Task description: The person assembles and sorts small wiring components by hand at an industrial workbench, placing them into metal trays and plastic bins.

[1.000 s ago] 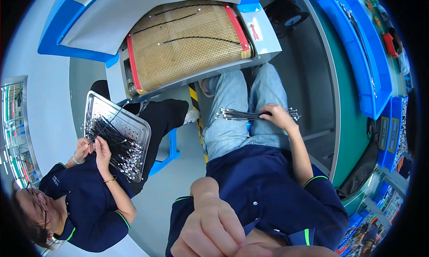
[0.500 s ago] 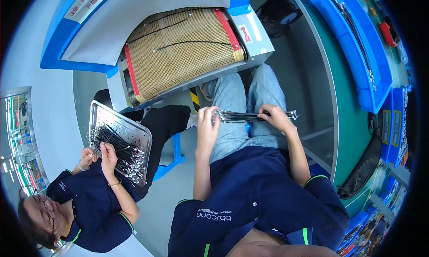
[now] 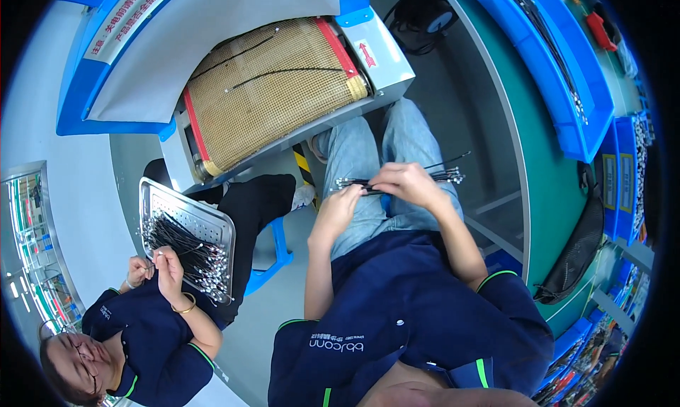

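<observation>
A bundle of thin black cables (image 3: 448,175) with shiny metal ends lies crosswise over my jeans. My left hand (image 3: 338,212) is closed around its left part, fingertips at the cables. Just right of it, my right hand (image 3: 409,185) pinches at the bundle's middle, its fingers bent over the cables. One single cable (image 3: 451,161) slants up and away from the rest at the right, passing behind my right hand. Which cables each finger grips is hidden.
Ahead stands a machine with a brown mesh conveyor belt (image 3: 265,113) carrying cables. At left, a co-worker's hands (image 3: 168,272) work over a perforated metal tray (image 3: 228,226) of cables. Blue bins (image 3: 598,134) stand on the green table (image 3: 528,134) at right, with a black pouch (image 3: 577,258).
My right hand has moved left along the bundle, close to my left hand. One cable now sticks out at an angle. The view has shifted, and fewer cables show on the belt.
</observation>
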### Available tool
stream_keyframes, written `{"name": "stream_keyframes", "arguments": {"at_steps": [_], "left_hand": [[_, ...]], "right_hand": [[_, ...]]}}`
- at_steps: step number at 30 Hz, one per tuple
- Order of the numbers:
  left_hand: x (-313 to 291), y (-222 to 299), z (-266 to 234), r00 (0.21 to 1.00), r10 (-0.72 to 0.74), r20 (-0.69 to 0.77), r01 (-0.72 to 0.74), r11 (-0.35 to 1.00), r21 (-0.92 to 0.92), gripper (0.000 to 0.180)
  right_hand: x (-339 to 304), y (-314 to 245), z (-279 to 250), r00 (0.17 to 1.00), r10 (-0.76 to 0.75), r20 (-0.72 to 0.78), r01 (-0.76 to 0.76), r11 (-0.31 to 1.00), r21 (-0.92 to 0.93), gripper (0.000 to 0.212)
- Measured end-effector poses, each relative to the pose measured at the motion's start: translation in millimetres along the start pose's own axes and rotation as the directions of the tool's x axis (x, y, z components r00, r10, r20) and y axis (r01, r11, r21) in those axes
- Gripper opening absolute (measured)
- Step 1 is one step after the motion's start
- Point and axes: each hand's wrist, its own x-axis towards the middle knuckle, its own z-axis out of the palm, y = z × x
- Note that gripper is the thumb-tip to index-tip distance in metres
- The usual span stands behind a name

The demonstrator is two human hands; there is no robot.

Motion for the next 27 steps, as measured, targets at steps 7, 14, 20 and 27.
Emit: {"name": "stream_keyframes", "arguments": {"at_steps": [7, 14, 20, 27], "left_hand": [[-2.7, 22.0, -19.2, 0.953, 0.184, -0.241, -0.142, 0.973, 0.18, 0.016], [-6.4, 20.8, -25.8, 0.95, 0.183, -0.253, -0.199, 0.979, -0.04, 0.014], [-10.2, 27.4, -30.5, 0.852, 0.407, -0.328, -0.362, 0.912, 0.191, 0.015], [-6.8, 42.8, -21.4, 0.774, 0.487, -0.404, -0.419, 0.873, 0.25, 0.018]], "right_hand": [[4.5, -10.7, -5.4, 0.998, -0.032, -0.051, 0.033, 0.999, 0.018, 0.011], [7.8, -22.3, 0.4, 0.966, -0.195, -0.169, 0.195, 0.981, -0.015, 0.011], [6.2, -33.2, -4.4, 0.979, -0.167, -0.117, 0.174, 0.983, 0.052, 0.011], [-4.4, -30.8, -14.0, 0.978, -0.155, -0.136, 0.164, 0.985, 0.058, 0.009]]}}
